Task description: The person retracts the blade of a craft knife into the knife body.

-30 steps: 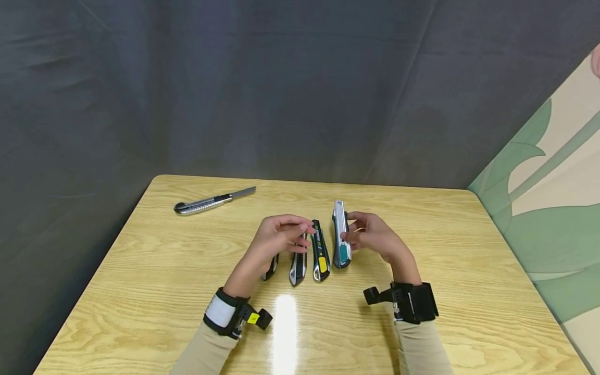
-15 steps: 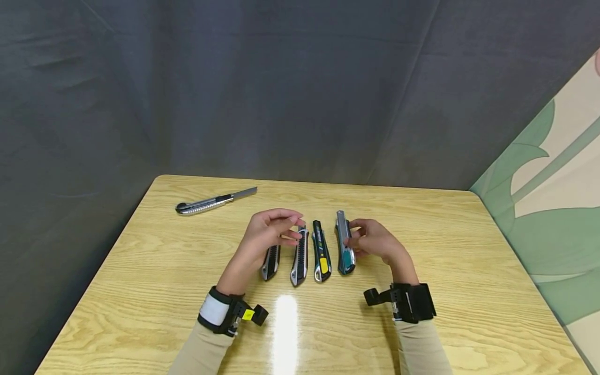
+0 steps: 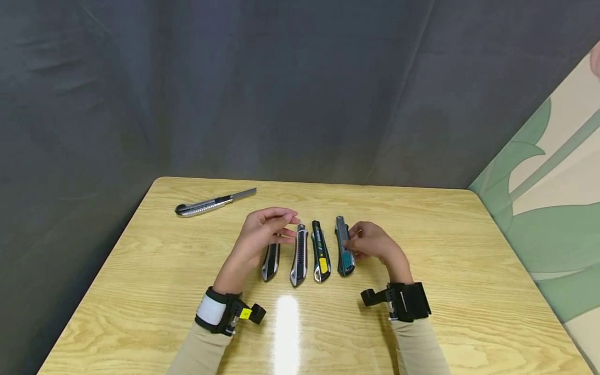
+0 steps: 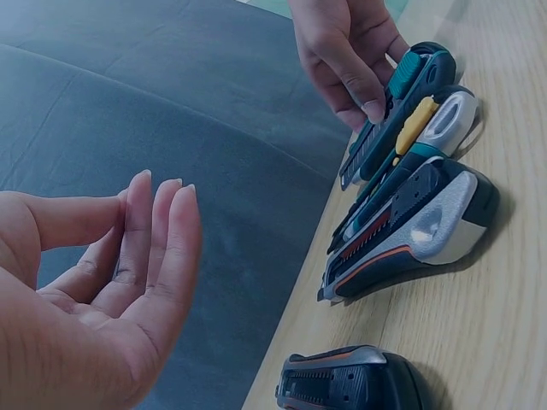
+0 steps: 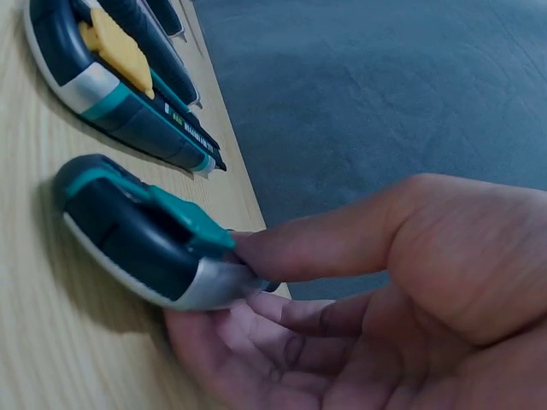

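Note:
My right hand [image 3: 375, 244] pinches a teal-and-black utility knife [image 3: 346, 261] by its side, thumb on top, at the right end of a row of knives. In the right wrist view, its teal slider [image 5: 192, 220] lies close to the thumb, and the knife is close over the wood. My left hand [image 3: 259, 235] hovers at the row's left end with thumb and index tips together and nothing between them. Below it lies a black-and-grey utility knife [image 3: 270, 264], its far end hidden. Beside that lie a silver-and-black one [image 3: 299, 258] and one with a yellow slider [image 3: 321, 255].
Another silver utility knife [image 3: 201, 207] lies at the back left of the wooden table [image 3: 450, 250], its long blade [image 3: 245, 193] extended. A dark curtain [image 3: 300, 94] hangs behind the table. At the right stands a panel with a green leaf pattern [image 3: 562, 229].
My right hand has brought the teal utility knife down and slightly toward me, flatter beside the row. My left hand has drawn leftward, uncovering more of the silver-and-black knife.

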`<move>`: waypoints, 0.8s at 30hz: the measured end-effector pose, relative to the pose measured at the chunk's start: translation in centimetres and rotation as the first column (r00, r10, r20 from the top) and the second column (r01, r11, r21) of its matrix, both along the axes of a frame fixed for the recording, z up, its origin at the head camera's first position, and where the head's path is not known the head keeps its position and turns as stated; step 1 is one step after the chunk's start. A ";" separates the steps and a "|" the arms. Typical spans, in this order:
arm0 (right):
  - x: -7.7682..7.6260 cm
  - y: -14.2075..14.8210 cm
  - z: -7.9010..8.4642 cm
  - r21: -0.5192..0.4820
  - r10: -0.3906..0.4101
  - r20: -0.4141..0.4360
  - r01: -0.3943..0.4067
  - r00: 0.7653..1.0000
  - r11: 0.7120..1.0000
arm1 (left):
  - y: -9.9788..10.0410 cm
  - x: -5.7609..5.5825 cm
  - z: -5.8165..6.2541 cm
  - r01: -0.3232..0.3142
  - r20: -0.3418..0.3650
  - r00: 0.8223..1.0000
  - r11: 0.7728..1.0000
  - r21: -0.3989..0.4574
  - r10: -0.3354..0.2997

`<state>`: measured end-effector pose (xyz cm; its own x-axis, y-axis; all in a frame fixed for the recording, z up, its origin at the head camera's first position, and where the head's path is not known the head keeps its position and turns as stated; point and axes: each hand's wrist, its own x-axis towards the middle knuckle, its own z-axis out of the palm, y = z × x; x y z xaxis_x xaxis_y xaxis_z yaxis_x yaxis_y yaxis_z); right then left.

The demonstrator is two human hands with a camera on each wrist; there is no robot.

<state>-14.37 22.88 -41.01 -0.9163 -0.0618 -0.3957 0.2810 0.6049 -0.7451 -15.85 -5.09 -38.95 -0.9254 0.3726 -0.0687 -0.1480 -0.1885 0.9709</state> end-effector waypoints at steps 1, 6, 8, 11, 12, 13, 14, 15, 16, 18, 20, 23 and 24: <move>0.0 0.0 0.0 0.015 -0.006 0.001 0.006 1.000 1.000 | 0.0 0.0 0.0 -0.002 0.002 1.000 1.000 -0.001 0.002; 0.2 0.0 -0.1 0.061 -0.030 0.003 0.030 1.000 0.998 | -0.1 0.1 -0.2 -0.002 -0.004 1.000 1.000 -0.014 0.002; 0.2 0.0 0.0 0.068 -0.039 0.002 0.039 0.999 0.997 | -0.1 0.1 -0.2 0.000 -0.004 1.000 1.000 -0.019 0.000; 0.3 -0.1 0.1 0.082 -0.044 -0.001 0.044 0.999 0.996 | -0.2 0.1 -0.3 0.004 -0.002 1.000 1.000 -0.025 -0.004; 0.3 -0.1 0.1 0.087 -0.055 -0.001 0.055 0.999 0.995 | -0.2 0.1 -0.3 0.006 -0.002 1.000 1.000 -0.027 -0.006; 0.3 -0.1 0.2 0.088 -0.063 0.001 0.062 0.998 0.994 | -0.2 0.0 -0.3 0.007 -0.001 1.000 1.000 -0.027 -0.007; 0.3 -0.1 0.2 0.088 -0.068 0.005 0.067 0.998 0.994 | -0.3 0.0 -0.3 0.008 -0.001 1.000 1.000 -0.027 -0.008; 0.3 -0.1 0.3 0.090 -0.067 0.005 0.066 0.998 0.994 | -0.3 0.0 -0.3 0.009 0.000 1.000 1.000 -0.026 -0.009; 0.2 -0.1 0.3 0.096 -0.069 -0.002 0.069 0.998 0.993 | -0.4 0.0 -0.3 0.010 0.002 1.000 1.000 -0.024 -0.009; 0.2 0.0 0.5 0.111 -0.070 -0.035 0.073 0.997 0.991 | -0.5 -0.1 -0.3 0.005 0.004 1.000 1.000 -0.022 -0.005; 0.1 0.0 0.8 0.127 -0.063 -0.087 0.074 0.994 0.989 | -0.7 -0.2 -0.3 0.003 0.008 1.000 1.000 -0.021 -0.003; 0.2 0.1 1.2 0.123 -0.075 -0.168 0.097 0.983 0.988 | -1.0 -0.4 -0.1 -0.005 0.003 1.000 1.000 -0.018 0.006; 0.2 0.1 1.3 0.109 -0.088 -0.183 0.109 0.979 0.988 | -1.2 -0.5 0.0 -0.009 -0.001 1.000 1.000 -0.018 0.009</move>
